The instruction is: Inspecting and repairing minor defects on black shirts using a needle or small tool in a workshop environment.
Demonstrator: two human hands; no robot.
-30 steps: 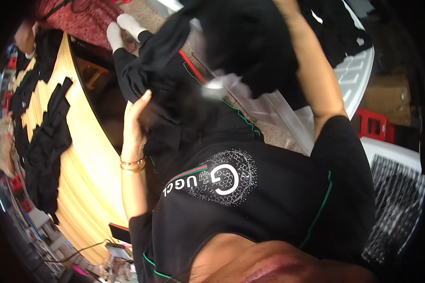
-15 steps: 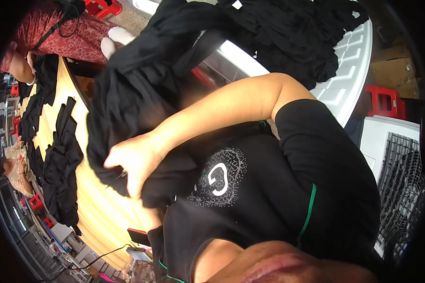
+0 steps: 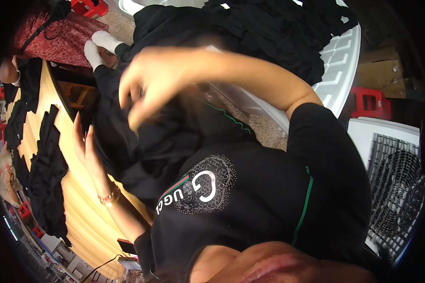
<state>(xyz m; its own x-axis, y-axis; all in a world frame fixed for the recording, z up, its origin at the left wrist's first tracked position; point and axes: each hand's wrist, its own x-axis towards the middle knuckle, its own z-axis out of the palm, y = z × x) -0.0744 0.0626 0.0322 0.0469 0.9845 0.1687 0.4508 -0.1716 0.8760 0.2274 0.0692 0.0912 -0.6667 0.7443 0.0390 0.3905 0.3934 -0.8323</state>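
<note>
Garments point(image 3: 47, 174), black and crumpled, lay along the far left of the pale wooden surface point(image 3: 87, 207). Person in red patterned clothing point(image 3: 61, 40) stood beyond, at upper left. Left hand point(image 3: 92, 158) was raised over the near edge of the surface, palm open, fingers extended and slightly apart; contact with cloth could not be told. Black cloth point(image 3: 127, 146) lay bunched across the wearer's lap, between the surface and the shirt front. Right hand point(image 3: 156, 78) was above this cloth, motion-blurred, fingers curled toward the thumb; whether it gripped anything could not be told. Further right: dark clothes point(image 3: 278, 42) heaped on white ribbed plastic point(image 3: 340, 66), then red stool point(image 3: 370, 104), cardboard box point(image 3: 380, 70) and grilled fan point(image 3: 394, 193).
</note>
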